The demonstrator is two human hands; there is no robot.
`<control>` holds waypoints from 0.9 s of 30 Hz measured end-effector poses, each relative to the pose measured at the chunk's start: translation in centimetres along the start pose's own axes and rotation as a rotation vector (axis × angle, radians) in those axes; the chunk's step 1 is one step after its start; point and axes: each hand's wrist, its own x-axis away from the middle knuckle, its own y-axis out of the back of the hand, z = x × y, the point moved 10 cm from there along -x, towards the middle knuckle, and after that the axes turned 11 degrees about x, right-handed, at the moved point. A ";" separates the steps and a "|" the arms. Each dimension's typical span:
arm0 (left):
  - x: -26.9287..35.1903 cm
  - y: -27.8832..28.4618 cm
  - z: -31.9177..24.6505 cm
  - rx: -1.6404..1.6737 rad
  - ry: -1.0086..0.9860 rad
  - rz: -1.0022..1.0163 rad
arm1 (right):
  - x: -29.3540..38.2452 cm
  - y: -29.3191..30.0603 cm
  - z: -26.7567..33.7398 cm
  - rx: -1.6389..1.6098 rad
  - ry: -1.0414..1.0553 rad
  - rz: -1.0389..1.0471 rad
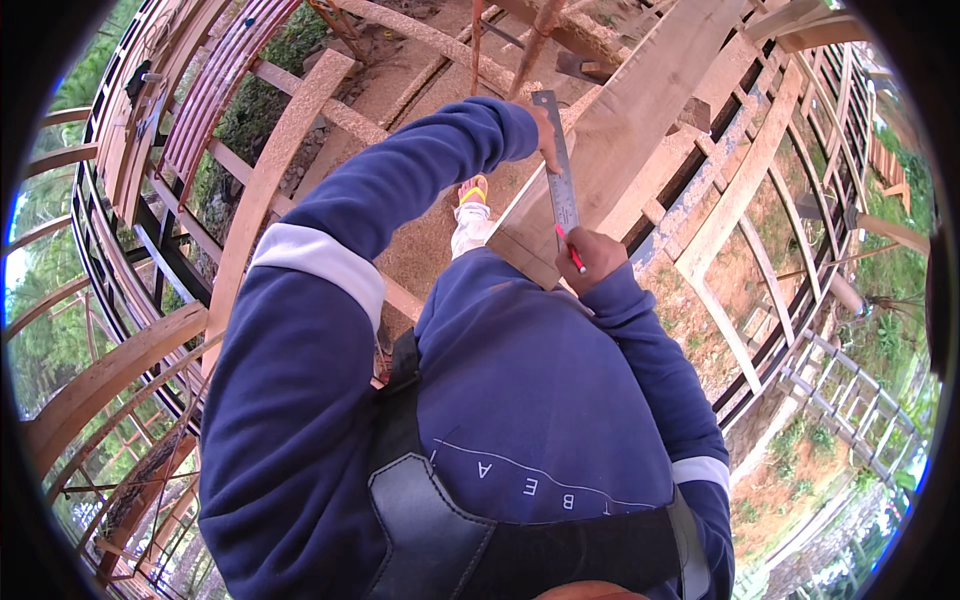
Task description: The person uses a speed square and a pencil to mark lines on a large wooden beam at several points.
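A wide wooden board (630,120) runs from my waist away to the upper right, with thin lines across its near end. On it lies a steel ruler (562,180), set at an angle to the board. My left hand (550,139) holds the ruler near its far part, fingers on its edge. Near the ruler's close end, my right hand (596,259) grips a red pencil or marker (571,247), its tip beside the ruler's edge.
Sawdust-covered beams (277,180) cross at left above the ground. Black metal framing and timber slats (750,165) stand at right. Reddish ribbed metal pieces (225,82) lie upper left. An aluminium ladder (855,397) is lower right. My foot in a yellow flip-flop (473,193) shows below the board.
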 end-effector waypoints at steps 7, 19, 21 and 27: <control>0.0 0.2 -0.1 -0.068 -0.073 -0.057 | 4.6 0.2 0.8 0.055 0.082 0.106; 1.2 -1.1 -0.9 -0.109 -0.110 -0.018 | 6.8 5.9 -1.8 0.337 0.149 -0.230; 1.5 -1.2 -1.1 -0.149 -0.124 -0.014 | 7.4 2.8 -2.8 0.510 0.206 -0.128; 4.1 1.6 -3.3 0.192 -0.096 -0.248 | 8.2 0.8 -6.2 0.262 0.201 -0.227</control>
